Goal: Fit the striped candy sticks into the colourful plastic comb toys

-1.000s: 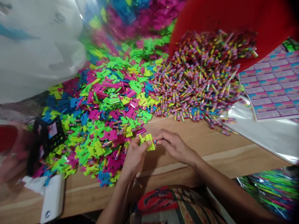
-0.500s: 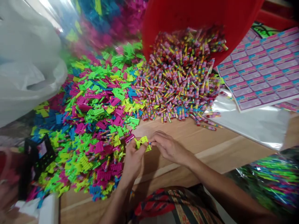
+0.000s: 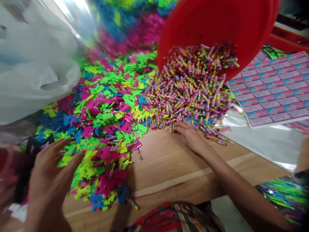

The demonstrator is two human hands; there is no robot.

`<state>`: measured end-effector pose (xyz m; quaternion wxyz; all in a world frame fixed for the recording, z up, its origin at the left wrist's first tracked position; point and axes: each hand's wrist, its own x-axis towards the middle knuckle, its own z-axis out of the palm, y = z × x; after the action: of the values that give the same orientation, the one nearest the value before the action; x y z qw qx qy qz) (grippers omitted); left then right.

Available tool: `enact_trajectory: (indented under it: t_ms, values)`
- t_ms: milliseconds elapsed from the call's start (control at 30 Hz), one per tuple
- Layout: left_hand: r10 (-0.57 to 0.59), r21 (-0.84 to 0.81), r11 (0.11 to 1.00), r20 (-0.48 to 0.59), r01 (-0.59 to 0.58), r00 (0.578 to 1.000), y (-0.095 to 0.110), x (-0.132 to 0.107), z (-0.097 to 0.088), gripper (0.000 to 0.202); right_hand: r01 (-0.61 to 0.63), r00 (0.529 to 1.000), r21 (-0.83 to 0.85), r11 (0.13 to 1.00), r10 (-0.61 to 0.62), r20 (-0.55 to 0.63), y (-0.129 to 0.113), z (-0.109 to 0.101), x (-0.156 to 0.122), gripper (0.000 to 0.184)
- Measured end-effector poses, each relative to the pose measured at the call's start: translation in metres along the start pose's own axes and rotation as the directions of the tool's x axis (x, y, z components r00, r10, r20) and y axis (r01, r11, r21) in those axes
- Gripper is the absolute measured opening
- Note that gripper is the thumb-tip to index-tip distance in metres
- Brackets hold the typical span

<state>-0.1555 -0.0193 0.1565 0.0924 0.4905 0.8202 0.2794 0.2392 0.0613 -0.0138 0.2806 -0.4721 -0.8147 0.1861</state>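
Step (judged): pick-up stage. Left hand (image 3: 48,180) over the comb heap (image 3: 103,106), right hand (image 3: 190,137) at the tube pile (image 3: 193,87).
Next move calls for: a fine fingertip pinch to free one piece from tangled neighbours.
Plastic bag (image 3: 36,64): whitish, thin, crumpled.
Left hand: open, fingers spread, palm down, holds nothing.
Comb heap: small toothed plastic bits in neon green, pink, blue and yellow; hard, interlocked.
Table (image 3: 169,164): smooth bare wood.
Right hand: fingertips touch the pile's near edge; whether they grip a tube cannot be told.
Tube pile: thin striped cylinders spilling from a tilted red basin (image 3: 217,29).
Sticker sheet (image 3: 272,87): flat, printed grid.
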Motion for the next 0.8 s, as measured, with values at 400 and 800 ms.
enact_trajectory:
  t_ms: [400,800]
  values:
    - [0.254,0.052,0.948,0.475,-0.315,0.843,0.042,0.024,0.182,0.019,0.082,0.982,0.031,0.996,-0.086,0.169,-0.015,0.015,-0.007,0.041]
    - [0.317,-0.220,0.945,0.415,-0.243,0.853,0.050,-0.004,0.209,0.033,0.082,0.993,0.063,0.995,-0.087,0.078,-0.033,0.018,0.002,0.022]
